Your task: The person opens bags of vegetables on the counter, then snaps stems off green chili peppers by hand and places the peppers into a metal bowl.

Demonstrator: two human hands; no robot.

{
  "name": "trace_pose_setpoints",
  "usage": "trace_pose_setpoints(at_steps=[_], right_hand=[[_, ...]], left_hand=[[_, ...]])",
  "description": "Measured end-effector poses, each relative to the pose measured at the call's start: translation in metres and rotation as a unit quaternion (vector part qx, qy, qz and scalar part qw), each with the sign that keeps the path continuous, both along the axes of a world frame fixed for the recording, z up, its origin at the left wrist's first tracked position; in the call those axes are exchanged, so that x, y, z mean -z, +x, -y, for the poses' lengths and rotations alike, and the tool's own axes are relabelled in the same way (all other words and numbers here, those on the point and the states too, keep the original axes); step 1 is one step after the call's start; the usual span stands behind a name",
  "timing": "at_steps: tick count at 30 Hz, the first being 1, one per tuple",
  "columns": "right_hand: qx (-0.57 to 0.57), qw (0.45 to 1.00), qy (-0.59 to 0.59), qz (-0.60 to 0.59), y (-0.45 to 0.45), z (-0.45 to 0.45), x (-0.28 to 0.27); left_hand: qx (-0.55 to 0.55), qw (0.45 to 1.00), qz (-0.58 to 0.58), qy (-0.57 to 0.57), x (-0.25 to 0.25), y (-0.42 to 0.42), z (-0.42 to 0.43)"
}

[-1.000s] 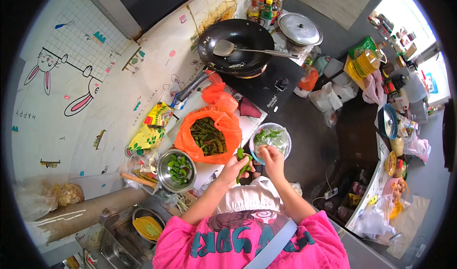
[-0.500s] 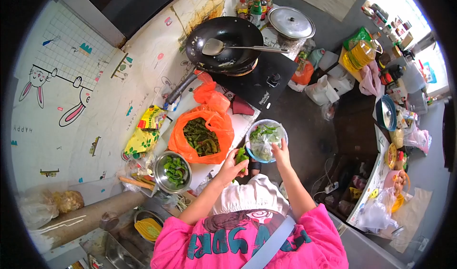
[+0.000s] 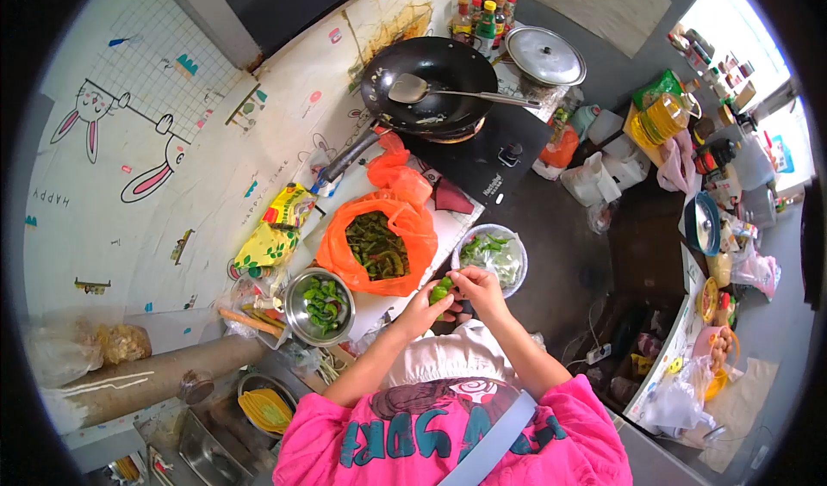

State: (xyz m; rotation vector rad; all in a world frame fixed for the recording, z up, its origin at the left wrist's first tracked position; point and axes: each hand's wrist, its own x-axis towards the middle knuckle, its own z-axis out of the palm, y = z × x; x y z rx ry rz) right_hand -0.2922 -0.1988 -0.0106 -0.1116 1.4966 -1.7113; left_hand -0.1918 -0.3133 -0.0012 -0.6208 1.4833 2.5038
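A: Hands, number and state?
B: Two entered. The left hand [image 3: 418,312] is closed around a green pepper [image 3: 442,289]; by the right hand [image 3: 482,290] the pepper's upper end is pinched, thumb and fingers brought together. Whether a second pepper is tucked in the left palm cannot be told.

A: Why held thus?
B: Judged to be for steadiness: the body is gripped on one side, so that the fingertips can be applied to the end.

A: Containers of greens?
B: Three. One orange plastic bag [image 3: 420,245], set on the counter [image 3: 448,232] and filled with dark green peppers; one metal bowl [image 3: 295,309], just beside it, partly filled with brighter ones; one round pail [image 3: 513,266], lined with clear plastic, in which green pieces are held. Contents are too heaped to be counted.

A: Reason for the placing?
B: The bag's mouth is spread wide, presumably for easy reach. The pail is placed just beyond the hands, likely so that little travel is needed.

A: Cookware?
B: One wok [image 3: 465,66], seated on one black cooktop [image 3: 482,154]; one spatula [image 3: 409,88], laid inside, probably to be kept handy; one lid [image 3: 544,55], set near several bottles [image 3: 488,25], partly overlapped and left uncounted.
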Motion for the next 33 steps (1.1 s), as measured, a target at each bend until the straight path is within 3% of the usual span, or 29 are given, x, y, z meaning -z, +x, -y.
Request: trace_pose_setpoints(at_steps=[3, 7, 13, 16, 19, 22, 25, 28, 31, 33], right_hand=[[-0.028, 0.999, -0.041, -0.022, 0.005, -0.001, -0.002], [-0.031, 0.998, -0.054, 0.005, 0.014, 0.004, -0.016], [-0.075, 0.979, -0.027, -0.187, 0.016, 0.004, -0.008], [-0.028, 0.992, -0.042, -0.112, 0.016, 0.004, -0.024], [-0.023, 0.978, -0.006, -0.205, 0.016, 0.003, -0.048], [-0.013, 0.932, 0.036, -0.361, 0.015, 0.0, -0.058], [0.003, 0.902, 0.055, -0.428, 0.016, -0.007, -0.052], [-0.014, 0.795, 0.068, -0.603, 0.009, -0.014, -0.042], [-0.028, 0.836, 0.066, -0.544, 0.01, -0.02, -0.038], [0.052, 0.951, 0.062, -0.298, 0.014, -0.025, -0.013]], left_hand=[[-0.058, 0.996, -0.013, 0.072, 0.003, 0.005, 0.005], [-0.025, 0.999, -0.028, 0.012, 0.004, 0.01, 0.012], [-0.014, 0.998, -0.036, 0.04, -0.003, 0.014, 0.014], [-0.006, 0.998, -0.038, 0.039, -0.013, 0.014, 0.011], [-0.033, 0.995, -0.02, 0.087, -0.016, 0.012, 0.004], [-0.039, 0.989, 0.026, 0.142, -0.019, 0.008, 0.001], [-0.026, 0.981, 0.046, 0.187, -0.018, 0.005, -0.001], [-0.02, 0.975, 0.054, 0.213, -0.008, 0.003, -0.005], [-0.026, 0.971, 0.082, 0.225, 0.001, 0.0, -0.009], [-0.048, 0.975, 0.089, 0.196, 0.005, -0.006, -0.011]])
